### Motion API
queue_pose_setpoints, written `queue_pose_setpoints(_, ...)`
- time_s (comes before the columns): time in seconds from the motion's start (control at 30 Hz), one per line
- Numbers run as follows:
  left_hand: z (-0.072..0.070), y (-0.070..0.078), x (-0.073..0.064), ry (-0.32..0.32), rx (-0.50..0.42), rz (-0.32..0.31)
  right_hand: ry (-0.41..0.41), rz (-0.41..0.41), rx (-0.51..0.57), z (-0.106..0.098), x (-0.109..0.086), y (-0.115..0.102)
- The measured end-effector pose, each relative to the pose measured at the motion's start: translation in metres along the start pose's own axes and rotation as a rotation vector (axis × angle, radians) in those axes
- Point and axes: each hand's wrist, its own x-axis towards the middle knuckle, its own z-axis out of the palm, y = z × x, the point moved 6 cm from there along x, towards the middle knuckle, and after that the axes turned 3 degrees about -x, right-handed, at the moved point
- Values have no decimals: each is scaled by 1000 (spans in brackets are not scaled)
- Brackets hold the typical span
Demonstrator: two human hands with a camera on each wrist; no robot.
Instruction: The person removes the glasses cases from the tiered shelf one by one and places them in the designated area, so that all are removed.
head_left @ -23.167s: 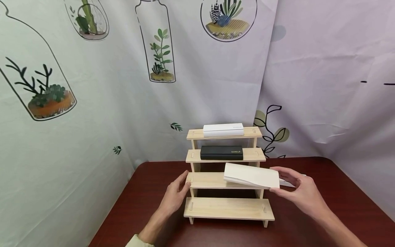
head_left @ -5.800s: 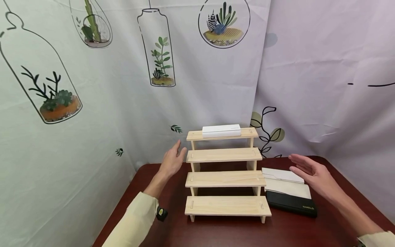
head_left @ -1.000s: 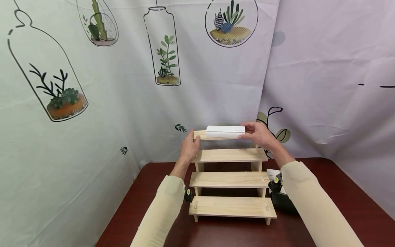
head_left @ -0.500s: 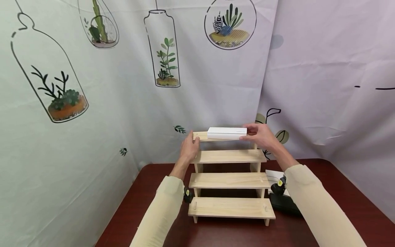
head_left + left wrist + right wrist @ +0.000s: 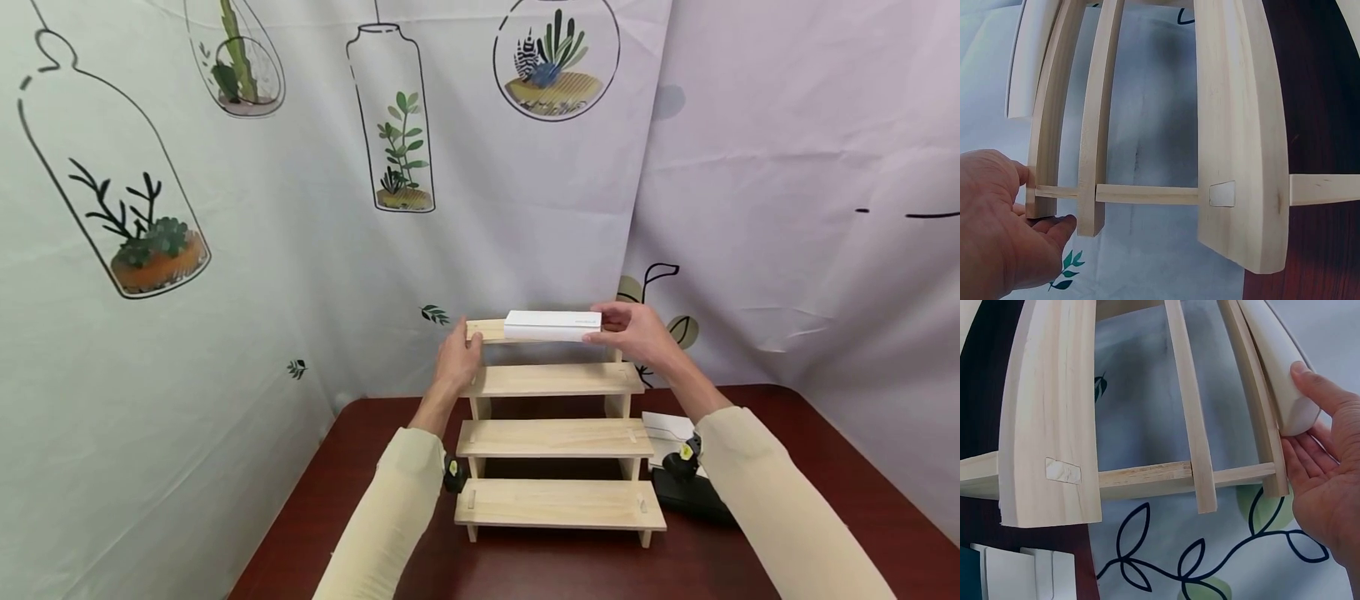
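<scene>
A four-tier wooden display stand (image 5: 558, 500) stands on the table. On its top shelf, toward the right, lies a long white glasses case (image 5: 551, 323). My right hand (image 5: 637, 333) pinches the case's right end, with the thumb on its front in the right wrist view and fingers behind and under. My left hand (image 5: 457, 358) grips the left end of the top shelf; the left wrist view shows thumb and fingers around that end (image 5: 1042, 194). In that view the white case (image 5: 1025, 69) rests further along the shelf. The lower three shelves hold nothing.
Right of the stand, a black case (image 5: 690, 498) and white cases (image 5: 663, 429) lie on the dark red table (image 5: 555, 571), partly hidden by my right arm. A printed cloth (image 5: 300, 208) hangs close behind the stand.
The black case and another white one went from the stand to the table earlier. Since then both hands reached the top shelf, and the remaining white case slid slightly right along it.
</scene>
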Motion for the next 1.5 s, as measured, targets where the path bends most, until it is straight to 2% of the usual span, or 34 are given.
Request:
queue_pose_setpoints(0.17,0,2,1,5,14,2,-7,8,25,-2,-3,0)
queue_pose_setpoints(0.47,0,3,0,4,17,7,12,-3,-11,-3,-8,3)
queue_pose_setpoints(1.13,-1,3,-1,-7,3,13,3,-37,148,-6,-31,1)
queue_pose_setpoints(1.33,-1,2,-2,-13,17,5,19,-75,133,-8,-40,4)
queue_pose_setpoints(1.5,-1,2,-4,-17,20,10,42,-69,115,-13,-48,10)
